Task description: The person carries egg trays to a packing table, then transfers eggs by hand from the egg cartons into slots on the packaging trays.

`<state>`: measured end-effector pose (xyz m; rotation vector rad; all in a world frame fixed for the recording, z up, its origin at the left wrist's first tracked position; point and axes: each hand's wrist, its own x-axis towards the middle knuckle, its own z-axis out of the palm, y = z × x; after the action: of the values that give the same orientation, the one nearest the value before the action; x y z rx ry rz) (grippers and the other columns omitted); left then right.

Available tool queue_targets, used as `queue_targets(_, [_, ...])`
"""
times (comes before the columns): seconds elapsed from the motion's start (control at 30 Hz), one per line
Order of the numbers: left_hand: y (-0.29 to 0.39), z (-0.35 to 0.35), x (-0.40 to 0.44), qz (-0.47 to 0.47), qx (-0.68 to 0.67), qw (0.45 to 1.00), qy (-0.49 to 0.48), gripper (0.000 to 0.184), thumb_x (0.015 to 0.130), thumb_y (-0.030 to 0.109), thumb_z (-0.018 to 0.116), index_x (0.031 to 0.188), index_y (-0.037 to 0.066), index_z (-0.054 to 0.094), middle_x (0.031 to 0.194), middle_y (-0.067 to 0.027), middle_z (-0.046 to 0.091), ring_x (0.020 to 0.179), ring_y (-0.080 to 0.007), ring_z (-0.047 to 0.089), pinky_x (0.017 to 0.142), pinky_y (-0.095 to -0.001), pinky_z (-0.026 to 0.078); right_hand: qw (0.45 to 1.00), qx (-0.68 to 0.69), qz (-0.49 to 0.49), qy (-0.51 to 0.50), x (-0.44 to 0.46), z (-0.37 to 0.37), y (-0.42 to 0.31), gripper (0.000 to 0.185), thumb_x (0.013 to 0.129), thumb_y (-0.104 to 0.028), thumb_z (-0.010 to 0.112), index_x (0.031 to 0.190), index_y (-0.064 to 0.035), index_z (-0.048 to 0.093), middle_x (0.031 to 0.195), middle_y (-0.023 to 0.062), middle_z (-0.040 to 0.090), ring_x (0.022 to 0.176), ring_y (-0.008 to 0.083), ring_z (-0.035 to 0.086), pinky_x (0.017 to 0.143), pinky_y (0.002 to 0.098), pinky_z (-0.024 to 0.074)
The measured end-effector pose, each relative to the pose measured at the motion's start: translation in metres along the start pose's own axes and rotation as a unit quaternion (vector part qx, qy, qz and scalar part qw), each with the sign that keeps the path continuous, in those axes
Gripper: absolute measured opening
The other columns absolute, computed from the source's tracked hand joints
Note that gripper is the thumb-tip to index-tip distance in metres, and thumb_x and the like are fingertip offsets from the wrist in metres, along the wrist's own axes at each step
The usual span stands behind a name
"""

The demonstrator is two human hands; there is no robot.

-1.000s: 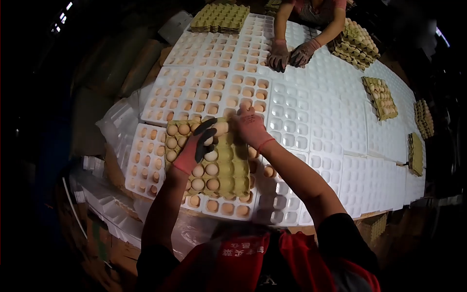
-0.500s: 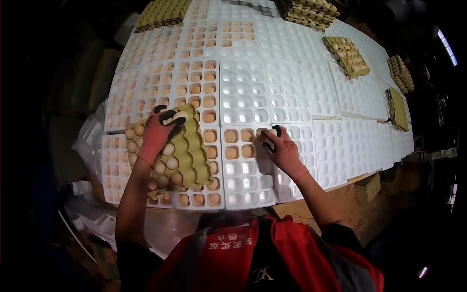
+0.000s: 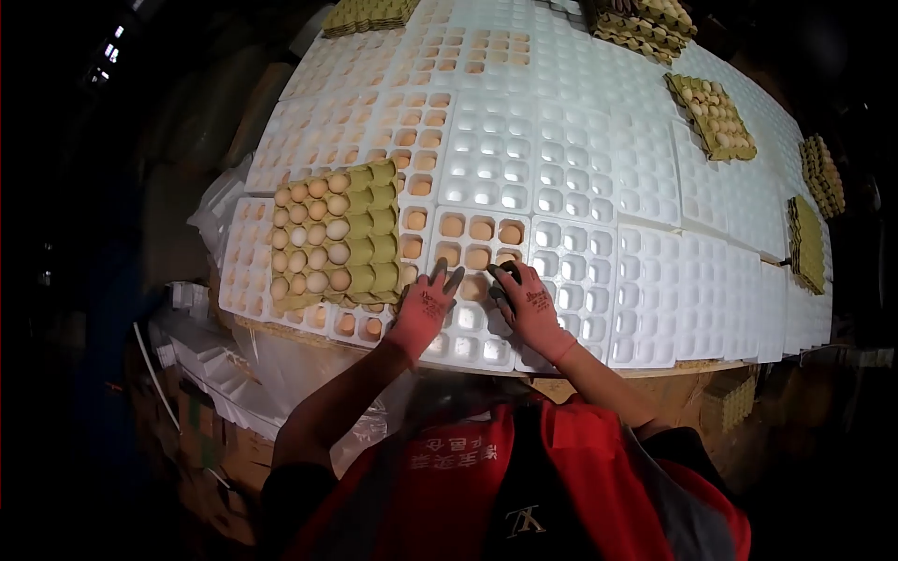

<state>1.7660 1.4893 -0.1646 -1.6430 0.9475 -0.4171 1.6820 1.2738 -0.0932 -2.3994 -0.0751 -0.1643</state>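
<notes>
My left hand (image 3: 427,307), in a pink glove with dark fingertips, reaches over the near white foam egg tray (image 3: 479,348). Its fingers are stretched and apart, and no egg shows between them. Beside it my right hand (image 3: 531,307), gloved alike, has its fingers curled down over a cell; whatever they hold is hidden. Brown eggs (image 3: 481,227) fill the tray's far rows, and another egg (image 3: 475,286) sits in a cell between my hands. Left of my left hand, a yellowish pulp egg tray (image 3: 374,229) lies on filled foam trays, eggs in its left columns and bare cups on its right.
More white foam trays (image 3: 571,178) cover the table. A pulp tray of eggs (image 3: 713,117) lies at the right; stacked pulp trays (image 3: 644,35) with eggs stand at the back. Other pulp stacks (image 3: 806,245) line the right edge. Foam pieces (image 3: 210,346) lie below the table's left side.
My left hand has left the pulp tray, where it held a pale egg, and moved right beside my right hand. More eggs show in the near foam tray. The view has shifted.
</notes>
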Motion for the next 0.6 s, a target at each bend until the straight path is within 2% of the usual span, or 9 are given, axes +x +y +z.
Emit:
queue_targets(0.03, [-0.042, -0.014, -0.005, 0.016, -0.336, 0.939, -0.065, 0.04, 0.091, 0.011, 0.054, 0.131, 0.01, 0.052, 0.129, -0.0171, 0.054, 0.119, -0.0342, 0.052, 0.1, -0.0397, 0.044, 0.998, -0.043, -0.038, -0.02, -0.002, 0.01, 0.01, 0.05, 0.085, -0.012, 0.066, 0.133, -0.0095, 0.053, 0.125, 0.0179, 0.051, 0.116, 0.0385, 0.051, 0.097, 0.0467, 0.0444])
queue_targets(0.1, [-0.054, -0.017, -0.021, -0.036, -0.688, 0.723, -0.051, 0.041, 0.09, 0.012, 0.055, 0.13, 0.006, 0.054, 0.134, -0.02, 0.052, 0.125, -0.0369, 0.048, 0.103, -0.0421, 0.042, 0.996, -0.068, -0.054, -0.028, -0.008, 0.018, 0.018, 0.048, 0.085, -0.013, 0.066, 0.131, -0.0089, 0.053, 0.123, 0.0165, 0.052, 0.115, 0.0369, 0.051, 0.096, 0.0469, 0.0431])
queue_targets(0.17, [-0.031, -0.024, -0.042, -0.121, -0.691, 0.712, 0.027, 0.042, 0.089, 0.014, 0.057, 0.13, 0.006, 0.055, 0.134, -0.0199, 0.053, 0.122, -0.0367, 0.049, 0.102, -0.0431, 0.042, 0.998, -0.052, -0.018, -0.014, -0.013, 0.01, 0.022, 0.046, 0.084, -0.013, 0.067, 0.129, -0.0085, 0.054, 0.123, 0.0158, 0.052, 0.116, 0.0365, 0.05, 0.097, 0.047, 0.0422])
queue_targets(0.27, [0.006, -0.031, -0.05, -0.131, -0.664, 0.73, 0.096, 0.052, 0.085, 0.024, 0.065, 0.133, 0.006, 0.056, 0.134, -0.0195, 0.053, 0.122, -0.0389, 0.048, 0.106, -0.0523, 0.036, 0.998, -0.057, -0.005, -0.02, -0.001, 0.008, 0.022, 0.045, 0.083, -0.011, 0.068, 0.127, -0.0091, 0.057, 0.125, 0.0155, 0.052, 0.116, 0.0362, 0.051, 0.096, 0.0466, 0.044])
queue_targets(0.33, [0.006, -0.038, -0.062, -0.121, -0.692, 0.707, 0.078, 0.051, 0.082, 0.018, 0.069, 0.13, 0.004, 0.056, 0.133, -0.0213, 0.05, 0.124, -0.0436, 0.045, 0.108, -0.0573, 0.032, 0.998, -0.024, -0.057, 0.008, 0.027, 0.005, -0.002, 0.043, 0.081, -0.008, 0.069, 0.123, -0.008, 0.059, 0.119, 0.015, 0.055, 0.112, 0.0367, 0.052, 0.093, 0.0464, 0.0456])
queue_targets(0.43, [-0.035, -0.017, -0.099, -0.244, -0.744, 0.613, 0.103, 0.038, 0.081, 0.018, 0.069, 0.117, 0.008, 0.064, 0.12, -0.0165, 0.058, 0.117, -0.0392, 0.05, 0.103, -0.0518, 0.038, 0.992, 0.05, -0.113, -0.038, 0.072, 0.029, -0.061, 0.04, 0.081, -0.012, 0.067, 0.121, -0.0088, 0.06, 0.114, 0.0146, 0.057, 0.11, 0.0365, 0.053, 0.092, 0.0455, 0.0461])
queue_targets(0.5, [-0.082, 0.044, -0.134, -0.401, -0.662, 0.62, 0.127, 0.032, 0.077, 0.009, 0.067, 0.109, 0.008, 0.065, 0.105, -0.0123, 0.06, 0.1, -0.0354, 0.056, 0.087, -0.0479, 0.045, 0.977, 0.044, -0.2, -0.056, 0.099, 0.072, -0.114, 0.039, 0.081, -0.014, 0.067, 0.119, -0.0101, 0.06, 0.111, 0.0144, 0.057, 0.108, 0.0351, 0.055, 0.089, 0.0439, 0.047])
queue_targets(0.53, [-0.112, 0.075, -0.144, -0.431, -0.652, 0.622, 0.048, 0.026, 0.08, 0.007, 0.064, 0.106, 0.009, 0.065, 0.102, -0.0095, 0.063, 0.093, -0.0324, 0.059, 0.077, -0.0452, 0.045, 0.966, 0.026, -0.253, -0.048, 0.109, 0.101, -0.134, 0.038, 0.081, -0.016, 0.067, 0.118, -0.0107, 0.06, 0.11, 0.0143, 0.058, 0.107, 0.0343, 0.056, 0.087, 0.0431, 0.0474])
queue_targets(0.6, [-0.12, 0.131, -0.149, -0.367, -0.622, 0.691, 0.034, 0.034, 0.079, 0.009, 0.066, 0.113, 0.005, 0.064, 0.106, -0.0131, 0.061, 0.1, -0.0339, 0.056, 0.084, -0.0446, 0.046, 0.953, -0.117, -0.244, -0.138, 0.132, 0.158, -0.152, 0.037, 0.081, -0.017, 0.068, 0.117, -0.0112, 0.059, 0.11, 0.0144, 0.058, 0.107, 0.0332, 0.056, 0.086, 0.0424, 0.0477])
